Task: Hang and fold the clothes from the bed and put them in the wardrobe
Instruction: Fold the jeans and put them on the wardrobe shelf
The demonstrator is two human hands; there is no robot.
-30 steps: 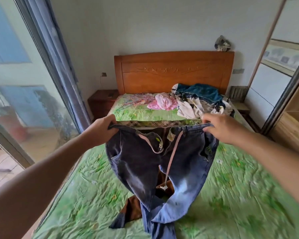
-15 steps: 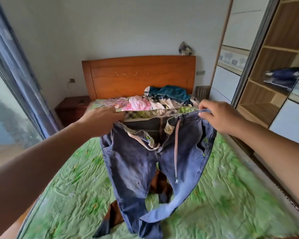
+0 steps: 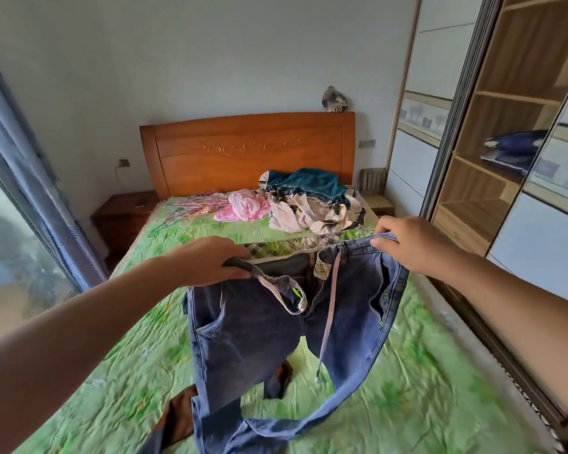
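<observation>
Jeans (image 3: 243,339) hang by the waistband between my two hands, held up over the green bedcover of the bed (image 3: 423,371). My left hand (image 3: 207,260) grips the left end of the waistband, its fingers (image 3: 233,273) curled round the dark rolled edge. My right hand (image 3: 413,244) pinches the right end, fingertips (image 3: 386,229) closed on the denim rim. The fly is open, one flap folded down, and a pale drawstring (image 3: 328,316) dangles between the legs. The right leg curves down and across the cover; the left leg drops straight and its hem is cut off by the bottom edge. Under the legs lies a brown garment (image 3: 177,417), mostly hidden by the denim. Farther up the bed sit a pile of clothes (image 3: 312,204) topped with teal cloth, a pink garment (image 3: 246,206) just beside it, and a loose bunch of thin hangers (image 3: 194,204), too blurred to count. Behind them stands the wooden headboard (image 3: 246,149), with a nightstand (image 3: 122,214) to its left. On my right the wardrobe (image 3: 512,93) stands open, a folded dark blue item (image 3: 512,149) on one shelf, partly covered by the sliding door. A curtain (image 3: 30,178) hangs at my left.
</observation>
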